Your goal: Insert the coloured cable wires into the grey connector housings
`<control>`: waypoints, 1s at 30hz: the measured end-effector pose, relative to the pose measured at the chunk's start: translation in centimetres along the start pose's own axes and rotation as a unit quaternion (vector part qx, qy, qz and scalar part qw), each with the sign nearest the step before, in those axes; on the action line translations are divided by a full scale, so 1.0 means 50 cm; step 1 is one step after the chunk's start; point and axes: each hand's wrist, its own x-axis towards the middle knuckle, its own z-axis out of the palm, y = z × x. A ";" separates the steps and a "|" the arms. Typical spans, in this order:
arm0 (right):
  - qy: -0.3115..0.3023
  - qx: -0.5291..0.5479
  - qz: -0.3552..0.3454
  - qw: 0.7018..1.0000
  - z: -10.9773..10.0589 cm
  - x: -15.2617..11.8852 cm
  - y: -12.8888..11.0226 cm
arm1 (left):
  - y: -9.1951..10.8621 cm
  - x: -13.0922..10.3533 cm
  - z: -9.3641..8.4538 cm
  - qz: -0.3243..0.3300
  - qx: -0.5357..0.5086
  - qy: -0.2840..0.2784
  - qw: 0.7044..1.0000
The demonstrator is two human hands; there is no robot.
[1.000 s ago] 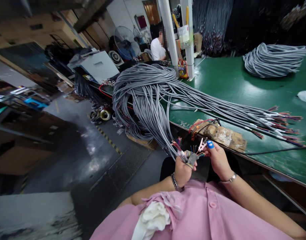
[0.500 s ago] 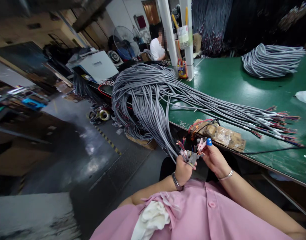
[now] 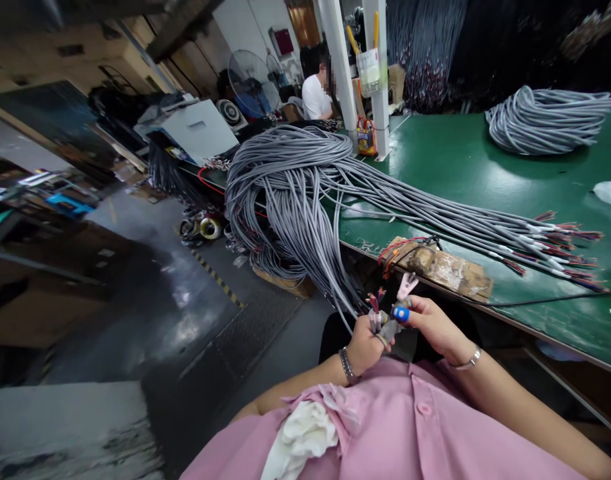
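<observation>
My left hand (image 3: 366, 344) is closed around the end of a grey cable (image 3: 349, 319), with red and dark thin wires (image 3: 376, 301) sticking up above the fingers. Close against it on the right, my right hand (image 3: 435, 327) is in a pinch, with a blue covering (image 3: 401, 314) on the thumb. A pale pink forked piece (image 3: 408, 285) rises from its fingertips; its exact kind is unclear. Grey coverings show on some fingers. The wire ends between both hands are mostly hidden by the fingers.
A large heap of grey cables (image 3: 290, 153) drapes over the green table (image 3: 445, 160), their stripped ends (image 3: 570, 250) lying right. A wooden block (image 3: 442, 267) with wires sits at the near edge. Another cable coil (image 3: 548, 123) lies behind. A person (image 3: 316, 93) sits in the background.
My right hand has moved in against the left hand, its thumb now lower and pressed at the wire ends. The pale pink piece now points more upward.
</observation>
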 end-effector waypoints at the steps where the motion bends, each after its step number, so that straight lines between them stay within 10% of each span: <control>1: -0.011 -0.023 -0.010 1.000 0.003 0.000 -0.002 | 0.001 0.002 -0.002 -0.012 0.004 -0.029 0.999; 5: -0.020 -0.087 -0.036 0.995 0.007 -0.003 -0.007 | 0.009 0.011 -0.009 -0.058 -0.001 -0.098 0.994; 15: 0.084 -0.002 -0.017 0.996 0.029 -0.029 0.018 | -0.010 0.017 -0.006 -0.058 -0.093 0.046 0.993; 24: 0.054 0.005 0.034 0.998 0.031 -0.021 0.029 | -0.002 0.007 -0.016 -0.084 -0.043 -0.112 0.989; 30: 0.073 -0.014 0.030 0.997 0.025 -0.007 0.023 | -0.015 -0.003 -0.013 -0.049 -0.073 -0.030 0.996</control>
